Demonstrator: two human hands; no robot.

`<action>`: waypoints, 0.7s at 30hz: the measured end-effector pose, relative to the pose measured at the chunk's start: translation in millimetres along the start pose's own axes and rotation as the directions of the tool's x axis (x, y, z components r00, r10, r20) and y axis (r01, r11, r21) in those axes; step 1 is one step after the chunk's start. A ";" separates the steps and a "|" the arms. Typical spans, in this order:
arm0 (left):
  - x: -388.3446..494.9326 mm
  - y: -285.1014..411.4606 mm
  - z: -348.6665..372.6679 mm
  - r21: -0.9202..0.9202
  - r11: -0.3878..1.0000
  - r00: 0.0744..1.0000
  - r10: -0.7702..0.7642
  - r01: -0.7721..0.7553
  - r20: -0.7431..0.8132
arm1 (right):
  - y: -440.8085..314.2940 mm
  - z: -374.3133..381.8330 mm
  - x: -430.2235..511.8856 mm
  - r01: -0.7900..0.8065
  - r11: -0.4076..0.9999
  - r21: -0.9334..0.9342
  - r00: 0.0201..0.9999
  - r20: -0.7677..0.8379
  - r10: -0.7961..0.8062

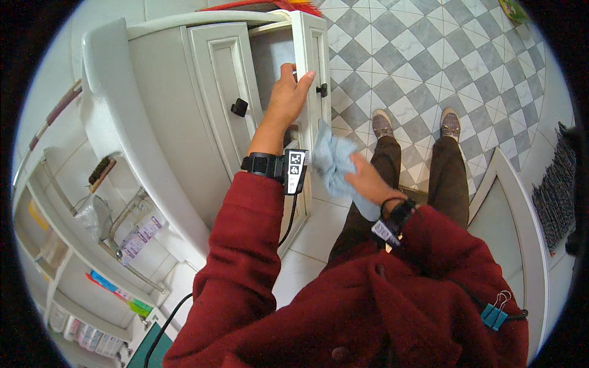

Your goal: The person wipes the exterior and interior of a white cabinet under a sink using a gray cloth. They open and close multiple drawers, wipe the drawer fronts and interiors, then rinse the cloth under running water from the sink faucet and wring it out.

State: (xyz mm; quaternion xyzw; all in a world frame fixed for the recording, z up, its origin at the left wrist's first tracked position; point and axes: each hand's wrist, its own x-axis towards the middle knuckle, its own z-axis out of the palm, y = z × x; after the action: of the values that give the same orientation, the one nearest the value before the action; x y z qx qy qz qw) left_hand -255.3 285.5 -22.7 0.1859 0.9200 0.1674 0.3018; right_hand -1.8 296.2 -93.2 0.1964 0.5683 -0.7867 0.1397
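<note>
My left hand [290,94] grips the edge of an open white panelled cabinet door [316,50], fingers on the inner side and thumb over the edge. A black knob [322,90] sits on that door's outer face. In my right hand [370,179] is a crumpled light blue cloth [333,156], close to the door's outer face; hand and cloth are slightly blurred. A second panelled front [221,69] with a black knob [239,107] stands left of the opening. The inside of the cabinet is mostly hidden by my left arm.
A white washbasin [103,83] tops the cabinet. Wall shelves [87,280] hold a brush [101,174], packets and bottles at left. A red broom [257,5] lies behind the door. Cables run from my wrist devices. A framed glass door [511,207] and a dark mat [554,193] are at right.
</note>
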 end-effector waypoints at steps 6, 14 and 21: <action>3.1 -6.3 7.1 -0.023 1.000 1.000 0.014 -0.014 0.001 | -21.1 -26.2 83.7 0.293 0.918 -0.268 0.926 -0.160 -0.342; -2.0 -6.2 11.9 0.027 0.999 0.998 0.044 -0.043 -0.035 | -15.9 -1.3 40.1 0.110 0.929 -0.354 0.991 -0.029 -0.128; -4.4 -0.8 13.5 -0.018 0.999 0.999 0.036 -0.036 -0.019 | -20.8 -54.4 126.5 0.044 0.972 -0.233 0.965 -0.241 -0.101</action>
State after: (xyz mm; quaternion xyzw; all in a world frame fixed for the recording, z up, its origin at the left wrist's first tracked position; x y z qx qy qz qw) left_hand -243.8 285.5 -31.1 0.1982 0.9178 0.1828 0.2916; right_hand -114.7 354.9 -150.0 0.2564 0.6738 -0.6905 0.0588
